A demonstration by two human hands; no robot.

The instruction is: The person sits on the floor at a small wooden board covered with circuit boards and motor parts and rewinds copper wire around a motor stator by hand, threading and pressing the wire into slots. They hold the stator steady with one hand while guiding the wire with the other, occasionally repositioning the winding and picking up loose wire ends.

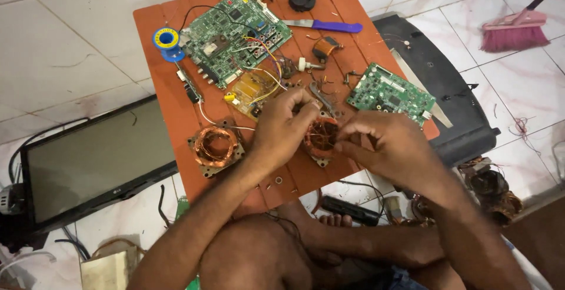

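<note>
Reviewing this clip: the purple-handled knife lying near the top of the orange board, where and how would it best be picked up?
Probably by the purple handle of the knife, coming from above. It lies flat and crosswise on the orange board, handle end pointing right with bare board around it, while the blade end points left toward the large green circuit board.

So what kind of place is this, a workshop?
Probably an informal electronics repair spot on a tiled floor: a green circuit board and copper motor winding lie on a low orange table, beside a flat-screen television.
</note>
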